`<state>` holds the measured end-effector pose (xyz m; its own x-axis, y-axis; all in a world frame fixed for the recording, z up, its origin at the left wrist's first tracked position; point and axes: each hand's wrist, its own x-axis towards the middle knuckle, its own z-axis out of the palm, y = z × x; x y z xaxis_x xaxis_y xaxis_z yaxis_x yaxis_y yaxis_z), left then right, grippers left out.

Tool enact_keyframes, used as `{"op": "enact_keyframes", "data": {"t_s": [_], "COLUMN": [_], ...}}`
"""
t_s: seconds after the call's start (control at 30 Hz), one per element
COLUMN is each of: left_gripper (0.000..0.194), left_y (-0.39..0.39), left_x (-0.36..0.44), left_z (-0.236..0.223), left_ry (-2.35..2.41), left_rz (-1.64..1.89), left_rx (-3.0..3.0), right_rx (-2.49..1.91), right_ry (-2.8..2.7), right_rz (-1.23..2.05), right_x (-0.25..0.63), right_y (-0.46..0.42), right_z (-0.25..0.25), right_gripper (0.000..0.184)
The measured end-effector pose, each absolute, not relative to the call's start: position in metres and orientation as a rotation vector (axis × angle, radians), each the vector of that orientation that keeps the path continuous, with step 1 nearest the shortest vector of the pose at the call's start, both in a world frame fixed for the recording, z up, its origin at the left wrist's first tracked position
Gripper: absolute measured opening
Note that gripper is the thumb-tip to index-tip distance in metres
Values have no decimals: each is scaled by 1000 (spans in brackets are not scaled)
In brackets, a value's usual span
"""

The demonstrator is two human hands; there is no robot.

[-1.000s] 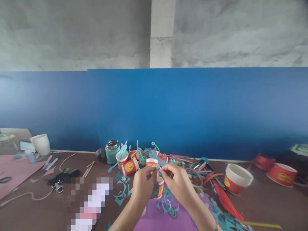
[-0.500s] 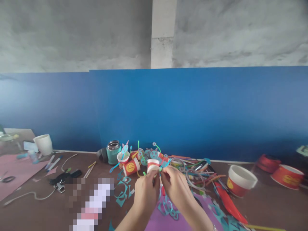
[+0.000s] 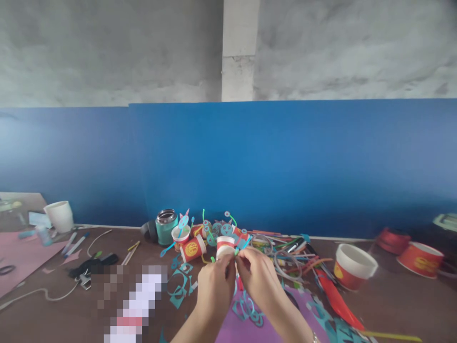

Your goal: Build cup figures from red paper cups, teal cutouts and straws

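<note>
Strip [image 3: 244,243], slim, blue with some green, is pinched by the left hand [image 3: 217,281] and right hand [image 3: 257,271], just right of the round paper cup [image 3: 225,244].

Blocked ahead, room on the right.
On my feed, cups [image 3: 193,248] and the teal jar [image 3: 166,231] bar the way beyond the left hand [image 3: 216,280]; a straw heap [image 3: 291,255] crowds the right hand [image 3: 260,272]. I see open air above them and bare tabletop [image 3: 387,305] right of the red strip [image 3: 336,300].
</note>
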<state>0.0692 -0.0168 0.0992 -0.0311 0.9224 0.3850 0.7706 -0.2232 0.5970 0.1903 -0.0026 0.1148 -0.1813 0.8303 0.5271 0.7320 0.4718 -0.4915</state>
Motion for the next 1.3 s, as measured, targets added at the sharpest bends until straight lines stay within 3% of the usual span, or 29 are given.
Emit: {"op": "enact_keyframes", "data": {"t_s": [0.43, 0.63, 0.87, 0.97, 1.07, 1.13, 1.3], "left_gripper": [25, 26, 28, 27, 23, 20, 22], "left_y": [-11, 4, 12, 9, 6, 5, 9], "left_x": [65, 59, 55, 55, 56, 57, 54], "left_z": [101, 92, 88, 93, 95, 96, 96], "left_ry": [1718, 1478, 1359, 1349, 1332, 1328, 1380], "left_rz": [1167, 1325, 1452, 1481, 1490, 1476, 1430], "left_rx": [1877, 1591, 1368, 1352, 1375, 1393, 1421], "right_rx": [-1232, -1276, -1379, -1329, -1329, -1298, -1292], "right_ry": [-1974, -1814, -1683, -1718, -1926, -1932, -1753], "right_rz": [135, -162, -217, 13, 522, 748, 830], "right_x": [196, 220, 237, 224, 204, 190, 181], "right_y": [0, 9, 15, 3, -9, -14, -7], "right_z": [116, 123, 124, 132, 135, 130, 116], "right_gripper": [17, 14, 25, 25, 25, 14, 7]}}
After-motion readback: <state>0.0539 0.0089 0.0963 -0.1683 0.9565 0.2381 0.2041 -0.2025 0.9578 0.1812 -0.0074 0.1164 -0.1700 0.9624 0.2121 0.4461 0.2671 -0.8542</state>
